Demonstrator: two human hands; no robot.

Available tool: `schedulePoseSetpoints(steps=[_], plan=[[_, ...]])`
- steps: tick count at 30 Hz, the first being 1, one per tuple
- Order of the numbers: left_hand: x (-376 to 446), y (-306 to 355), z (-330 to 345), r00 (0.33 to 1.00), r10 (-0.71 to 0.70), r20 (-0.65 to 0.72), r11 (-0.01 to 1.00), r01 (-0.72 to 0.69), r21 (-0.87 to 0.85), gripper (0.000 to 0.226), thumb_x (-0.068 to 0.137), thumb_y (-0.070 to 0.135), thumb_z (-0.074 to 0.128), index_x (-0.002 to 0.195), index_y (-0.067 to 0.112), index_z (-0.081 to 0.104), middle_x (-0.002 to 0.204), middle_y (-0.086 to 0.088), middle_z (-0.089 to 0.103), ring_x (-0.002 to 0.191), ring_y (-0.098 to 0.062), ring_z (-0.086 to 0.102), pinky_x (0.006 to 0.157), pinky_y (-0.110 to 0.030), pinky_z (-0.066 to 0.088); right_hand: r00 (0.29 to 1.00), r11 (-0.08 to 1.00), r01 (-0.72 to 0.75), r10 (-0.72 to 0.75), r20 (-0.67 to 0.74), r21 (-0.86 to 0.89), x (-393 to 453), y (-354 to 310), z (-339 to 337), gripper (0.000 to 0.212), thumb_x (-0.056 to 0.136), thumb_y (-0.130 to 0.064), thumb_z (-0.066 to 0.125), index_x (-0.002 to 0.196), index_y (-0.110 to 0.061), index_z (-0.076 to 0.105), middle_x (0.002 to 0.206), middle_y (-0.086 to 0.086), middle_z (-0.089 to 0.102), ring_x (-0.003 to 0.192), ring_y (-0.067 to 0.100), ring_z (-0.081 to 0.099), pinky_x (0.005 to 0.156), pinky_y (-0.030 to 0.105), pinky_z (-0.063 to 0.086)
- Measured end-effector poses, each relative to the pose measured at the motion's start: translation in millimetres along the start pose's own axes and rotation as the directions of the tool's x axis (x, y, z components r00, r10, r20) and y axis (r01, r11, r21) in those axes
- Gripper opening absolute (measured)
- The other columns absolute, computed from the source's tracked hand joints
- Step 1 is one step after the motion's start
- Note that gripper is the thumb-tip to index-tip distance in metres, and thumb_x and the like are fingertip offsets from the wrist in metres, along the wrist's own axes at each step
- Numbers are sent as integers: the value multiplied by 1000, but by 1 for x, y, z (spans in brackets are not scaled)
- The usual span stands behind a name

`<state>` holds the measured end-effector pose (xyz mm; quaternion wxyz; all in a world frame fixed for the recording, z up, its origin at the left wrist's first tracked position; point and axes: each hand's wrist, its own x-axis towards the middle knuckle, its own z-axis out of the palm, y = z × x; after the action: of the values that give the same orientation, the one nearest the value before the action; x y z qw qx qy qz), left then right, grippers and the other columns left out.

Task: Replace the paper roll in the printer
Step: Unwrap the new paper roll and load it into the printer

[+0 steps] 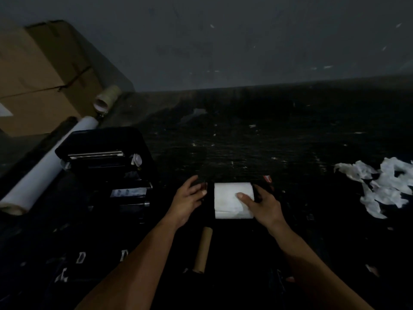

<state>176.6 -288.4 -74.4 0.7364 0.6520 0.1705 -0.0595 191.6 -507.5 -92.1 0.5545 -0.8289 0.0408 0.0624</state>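
A white paper roll [228, 201] lies on its side on the dark surface, between black end pieces that are hard to make out. My right hand [261, 203] grips its right end, thumb pressed on the paper. My left hand [188, 198] holds the black piece at the roll's left end. The black printer [107, 166] stands open to the left, about a hand's width from my left hand, its inside dim. A bare brown cardboard core [203, 249] lies just below the roll, between my forearms.
A long white roll [44, 166] leans left of the printer. Cardboard boxes [38, 81] and a tape roll [107, 98] sit at the back left. Crumpled white paper [384, 186] lies at the right. The scene is very dark.
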Motion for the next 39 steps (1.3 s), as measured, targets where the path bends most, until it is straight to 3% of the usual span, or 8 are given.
schedulePoseSetpoints(steps=[8,12,15,17,19,23,30,39], plan=[[-4,-17,6,1000,-12,2,1000,12,-17,61,88,-1,59,140,24,38,123,-1,54,98,-3,58,65,-12,49,1000,1000,-21,21,7,10,-1,-4,-2,48,69,-53,72,111,-31,65,106,-3,70,101,15,63,91,27,47],[-7,-18,12,1000,10,-25,998,-11,-59,61,88,-3,57,142,17,36,133,-6,52,96,-4,57,63,-12,51,1000,1000,-23,23,-2,8,-2,-6,-2,48,69,-53,72,111,-30,65,107,-3,71,100,14,63,87,24,45],[-11,-16,20,997,39,-64,996,-44,-84,61,88,-6,55,143,12,35,142,-12,46,109,-14,57,80,-19,54,1000,1000,-24,24,3,-7,-3,-8,-3,50,70,-53,71,114,-29,64,108,-2,70,100,14,62,85,22,43],[-13,-15,26,995,52,-89,996,-58,-68,60,89,-5,55,143,11,35,145,-15,44,125,-22,49,103,-36,45,999,1000,-29,29,17,-5,-3,-10,-4,51,71,-52,71,115,-28,64,110,-2,70,101,15,61,87,24,44],[-15,-16,31,990,74,-120,997,-74,1,55,92,2,54,143,12,35,145,-13,43,129,-20,45,111,-39,36,1000,1000,-24,24,18,-10,-3,-11,-5,50,72,-52,70,115,-27,64,111,-1,69,102,16,61,91,25,45],[-17,-19,42,980,46,-192,998,-39,40,49,97,13,43,145,20,34,147,-5,42,131,-16,42,115,-35,30,1000,1000,-3,3,10,-15,-5,-13,-5,49,72,-52,70,115,-28,64,111,-1,69,103,16,61,91,25,45],[-14,-13,49,980,-11,-197,998,23,55,56,94,7,36,147,22,27,151,-7,36,136,-21,38,117,-39,28,1000,998,8,-7,14,-57,-6,-13,-6,52,73,-54,68,118,-28,62,112,1,69,104,17,61,88,23,43],[-18,-20,41,987,102,-125,977,-75,202,50,99,11,39,147,23,30,150,-4,39,136,-16,38,117,-38,27,999,997,36,-37,-2,-66,-5,-13,-6,51,73,-53,68,118,-27,64,111,0,70,104,17,61,85,20,41]])
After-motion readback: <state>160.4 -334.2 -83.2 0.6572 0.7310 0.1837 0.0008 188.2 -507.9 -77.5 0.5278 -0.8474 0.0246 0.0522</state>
